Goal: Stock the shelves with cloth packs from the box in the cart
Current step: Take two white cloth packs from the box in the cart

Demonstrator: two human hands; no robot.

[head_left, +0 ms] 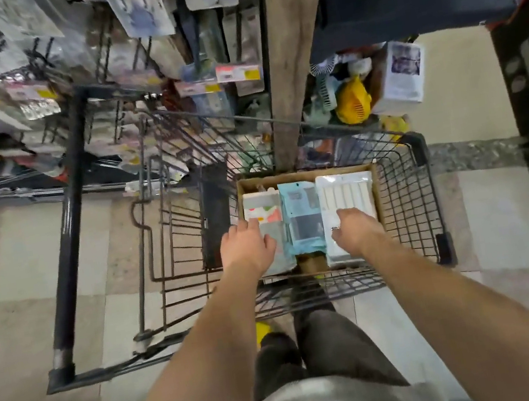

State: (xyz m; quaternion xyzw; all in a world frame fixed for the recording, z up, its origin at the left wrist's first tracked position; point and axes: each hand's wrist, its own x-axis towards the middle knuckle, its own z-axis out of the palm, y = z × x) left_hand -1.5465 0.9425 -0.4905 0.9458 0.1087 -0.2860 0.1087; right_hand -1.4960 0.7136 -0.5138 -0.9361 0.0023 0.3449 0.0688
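Reaching into the cardboard box point(287, 177) in the wire cart point(405, 199), I have both hands on the stock and nothing lifted yet. My left hand point(249, 246) rests on the patterned pack point(262, 206) at the box's left side, fingers loosely spread and flat on its wrapper. My right hand point(357, 229) is over the white pack point(346, 189) on the right. Its fingers bend down at the pack's inner edge, but I cannot tell whether they have closed on it. A blue pack point(302, 208) lies between the two, untouched. Three rows of cloth packs fill the box side by side, so by my reckoning most of the stocking is ahead of me. The display racks point(32, 98) beyond the cart hang thick with goods, too blurred to say whether any came from this box.
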